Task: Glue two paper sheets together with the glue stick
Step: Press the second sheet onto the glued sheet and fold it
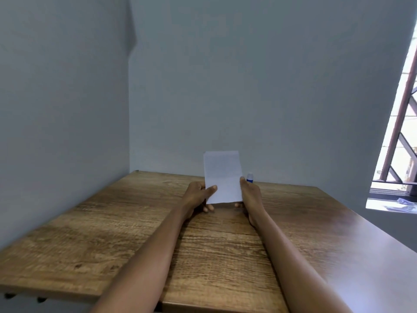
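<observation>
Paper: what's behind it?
Behind the paper, held up by left hand and right hand, a glue stick peeks out at its right edge. Its base is covered.

A wood-grain worktop (126,227) sits pushed into a corner where two plain blue-grey walls (259,82) meet. At the right edge, a window (404,136) with a dark brown metal grille lets in bright daylight, which glares off the worktop's right side. A pale windowsill (383,205) lies below it, holding some small, blurred items.
</observation>
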Demonstrator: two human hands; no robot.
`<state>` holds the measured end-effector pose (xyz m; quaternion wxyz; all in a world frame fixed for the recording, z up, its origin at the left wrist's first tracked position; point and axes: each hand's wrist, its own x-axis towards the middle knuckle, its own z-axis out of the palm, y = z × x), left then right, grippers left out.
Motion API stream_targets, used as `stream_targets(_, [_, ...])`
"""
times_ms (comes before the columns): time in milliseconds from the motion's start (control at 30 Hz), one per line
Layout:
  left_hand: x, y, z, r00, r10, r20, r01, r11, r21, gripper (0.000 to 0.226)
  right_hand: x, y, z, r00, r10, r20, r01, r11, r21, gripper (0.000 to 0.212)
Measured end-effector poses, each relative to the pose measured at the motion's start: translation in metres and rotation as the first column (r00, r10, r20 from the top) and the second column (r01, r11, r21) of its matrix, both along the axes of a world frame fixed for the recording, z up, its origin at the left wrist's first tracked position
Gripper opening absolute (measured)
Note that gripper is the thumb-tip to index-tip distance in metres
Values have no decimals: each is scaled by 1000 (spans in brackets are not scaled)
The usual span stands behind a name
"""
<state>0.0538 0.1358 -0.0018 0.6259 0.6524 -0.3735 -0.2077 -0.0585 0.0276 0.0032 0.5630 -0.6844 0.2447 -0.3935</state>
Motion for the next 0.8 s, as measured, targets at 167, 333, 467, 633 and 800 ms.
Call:
stream_targets(167, [-1,2,1,999,-45,3,45,998,45,33,1,-4,-1,999,-39,-20,36,991,-127,18])
stream_targets(333, [-3,3,3,998,56,1,-56,998,-17,29,2,-2,0,998,0,-69,-10,990,-143,24])
stream_targets(467, [5,5,3,968,240,-71,-248,958,-143,26,0,3,1,978,125,-169,-153,975,-162,19])
stream_targets(633, [16,10,5,912,362,-195,-402,884,-239,18,-3,5,0,942,243,-232,-280,950,-138,21])
stream_targets(800, [21,15,7,857,408,-316,-498,815,-296,18,0,8,-2,908,286,-307,-344,926,-153,23])
